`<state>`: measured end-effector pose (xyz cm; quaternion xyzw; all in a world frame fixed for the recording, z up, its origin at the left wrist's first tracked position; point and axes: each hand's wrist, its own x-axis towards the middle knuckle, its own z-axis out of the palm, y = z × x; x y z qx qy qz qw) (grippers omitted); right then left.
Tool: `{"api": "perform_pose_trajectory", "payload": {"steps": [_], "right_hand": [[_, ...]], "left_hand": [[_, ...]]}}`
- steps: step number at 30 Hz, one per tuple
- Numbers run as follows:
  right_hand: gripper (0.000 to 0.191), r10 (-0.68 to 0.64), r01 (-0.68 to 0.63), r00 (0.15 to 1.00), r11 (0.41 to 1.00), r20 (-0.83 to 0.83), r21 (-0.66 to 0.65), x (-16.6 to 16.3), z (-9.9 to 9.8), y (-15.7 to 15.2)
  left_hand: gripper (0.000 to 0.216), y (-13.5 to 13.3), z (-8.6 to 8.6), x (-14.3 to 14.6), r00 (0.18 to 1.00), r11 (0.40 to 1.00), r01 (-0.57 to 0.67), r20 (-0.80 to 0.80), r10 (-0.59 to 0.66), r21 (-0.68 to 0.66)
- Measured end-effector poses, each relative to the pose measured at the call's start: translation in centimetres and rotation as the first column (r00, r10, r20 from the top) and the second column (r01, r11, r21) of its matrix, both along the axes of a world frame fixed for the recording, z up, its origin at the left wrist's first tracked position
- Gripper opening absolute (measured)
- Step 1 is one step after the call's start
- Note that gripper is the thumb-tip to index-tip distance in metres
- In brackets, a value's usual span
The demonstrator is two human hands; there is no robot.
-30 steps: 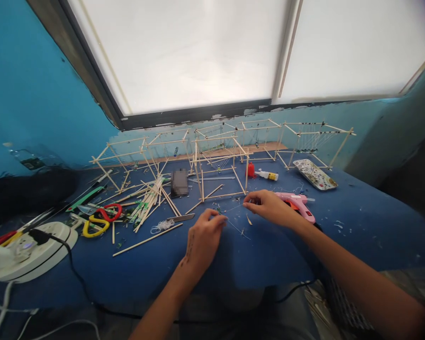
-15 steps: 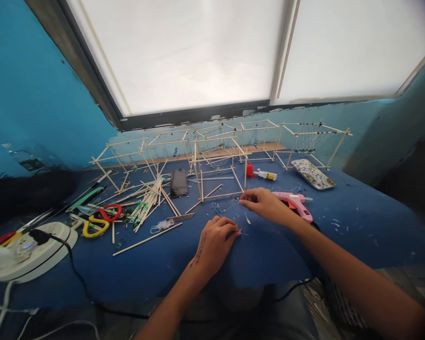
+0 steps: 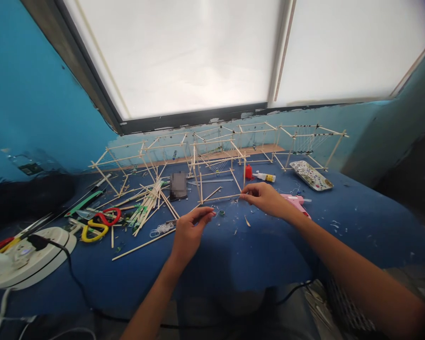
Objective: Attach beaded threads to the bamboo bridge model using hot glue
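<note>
Near edge, left: round white power block [image 3: 46, 264], black plug seated in it. Left hand [image 3: 188, 236] over blue tabletop [image 3: 269, 255], thumb and forefinger pinching a thin strand [image 3: 216, 213], which shows just past the tips, beside a small green ring [image 3: 222, 213]. Right hand [image 3: 265, 200] opposite, fingertips pressed together; what lies between them is too small to tell. Pink glue gun [image 3: 295, 204] partly behind its wrist. Off left, scissors [image 3: 101, 217] and a heap of thin sticks [image 3: 150, 208].

Farther: patterned tray [image 3: 305, 178]; print or contents, cannot tell. White bottle [image 3: 265, 177], yellow label, lying on its side, contents hidden; red container [image 3: 248, 172] near its nozzle. Behind, stick frames [image 3: 194, 160], the far right one strung with threads.
</note>
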<state>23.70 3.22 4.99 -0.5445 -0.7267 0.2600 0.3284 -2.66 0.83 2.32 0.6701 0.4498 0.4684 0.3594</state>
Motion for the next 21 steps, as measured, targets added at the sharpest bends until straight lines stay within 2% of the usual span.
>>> {"api": "perform_pose_trajectory", "payload": {"steps": [4,9,21], "right_hand": [[0.026,-0.01,0.01,1.0,1.0,0.013,0.011,0.5,0.3,0.3],[0.027,-0.013,0.012,1.0,1.0,0.025,0.012,1.0,0.4,0.4],[0.031,-0.038,0.038,0.999,0.999,0.027,-0.001,1.7,-0.1,-0.2]], "left_hand": [[0.026,0.6,0.8,-1.2,0.996,0.997,-0.071,0.047,0.071,-0.019],[0.035,1.0,1.2,-2.0,0.982,0.986,-0.117,0.133,0.132,-0.116],[0.05,1.3,0.0,-3.9,0.959,0.967,-0.174,0.191,0.209,-0.186]]}}
